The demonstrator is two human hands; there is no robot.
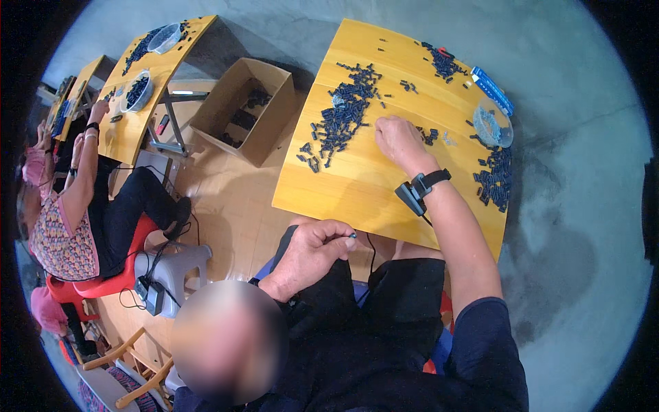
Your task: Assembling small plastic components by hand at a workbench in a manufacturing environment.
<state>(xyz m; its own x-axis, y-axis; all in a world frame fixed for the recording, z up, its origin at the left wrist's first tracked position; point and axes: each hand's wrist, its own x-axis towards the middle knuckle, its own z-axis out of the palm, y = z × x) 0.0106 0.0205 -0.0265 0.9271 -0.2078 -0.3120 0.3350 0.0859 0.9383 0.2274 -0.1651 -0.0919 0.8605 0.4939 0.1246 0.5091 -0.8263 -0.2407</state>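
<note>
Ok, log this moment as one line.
left hand: pinching small piece | right hand: beside dark pile, grip unclear | clear tub: on table

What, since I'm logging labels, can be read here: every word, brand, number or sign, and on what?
No text is legible.
Blue-and-white box on the table: print too small to read.
Cardboard box: no lettering made out.
Small black pieces: too small to tell any markings.
</note>
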